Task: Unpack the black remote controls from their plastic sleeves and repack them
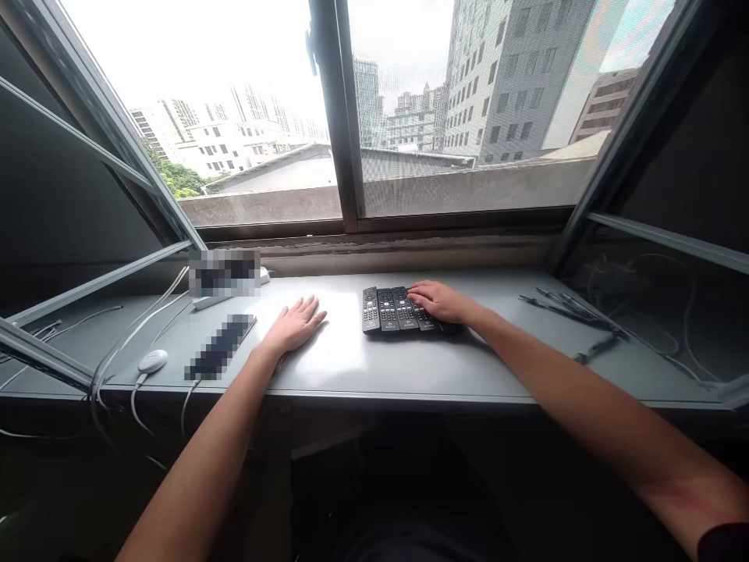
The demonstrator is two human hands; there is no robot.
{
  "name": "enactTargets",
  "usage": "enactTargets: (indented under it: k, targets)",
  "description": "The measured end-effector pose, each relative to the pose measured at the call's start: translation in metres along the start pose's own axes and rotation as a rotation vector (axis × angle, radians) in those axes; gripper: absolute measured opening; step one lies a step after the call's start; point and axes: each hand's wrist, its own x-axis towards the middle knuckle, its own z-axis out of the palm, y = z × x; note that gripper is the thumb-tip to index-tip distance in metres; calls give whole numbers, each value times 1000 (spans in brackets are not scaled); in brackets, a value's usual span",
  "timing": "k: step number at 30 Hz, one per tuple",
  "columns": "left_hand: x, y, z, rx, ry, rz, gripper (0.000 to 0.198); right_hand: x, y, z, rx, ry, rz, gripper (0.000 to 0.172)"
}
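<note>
Several black remote controls [389, 312] lie side by side in a row on the pale desk [328, 367]. My right hand [440, 301] rests over the right part of the row, its fingers reaching left across the upper ends and covering some of them. Flat on the desk to the left of the remotes, my left hand [296, 323] has its fingers spread and nothing in it. Whether the right fingers grip a remote is hard to make out.
A blurred phone-like object [219, 350] with a cable, a round white charger [153, 361] and a white power strip [231, 294] are at the left. Several dark pens [567, 308] lie at the right. Behind the desk stands a window frame [345, 156].
</note>
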Motion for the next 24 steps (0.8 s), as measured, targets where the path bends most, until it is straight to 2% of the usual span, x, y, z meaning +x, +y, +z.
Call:
enactTargets:
  k: [7,12,14,16,20,24]
  targets:
    - [-2,1,-1,-82,46,-4,75,-1,1,0,-3,1,18,54]
    - [-8,-1,-19,-168,305,34,66,0,3,2,-14,2,15,52]
    - [-10,-3,-31,-135,349,4,60,0,3,2,-16,0,20,50]
    - [-11,-4,-42,-107,299,-44,57,0,4,3,-20,-1,23,50]
    - [-9,-7,-55,-112,102,-117,51,0,4,3,-22,2,12,52]
    - [-8,-7,-53,-132,101,-148,44,0,5,3,-35,4,4,50]
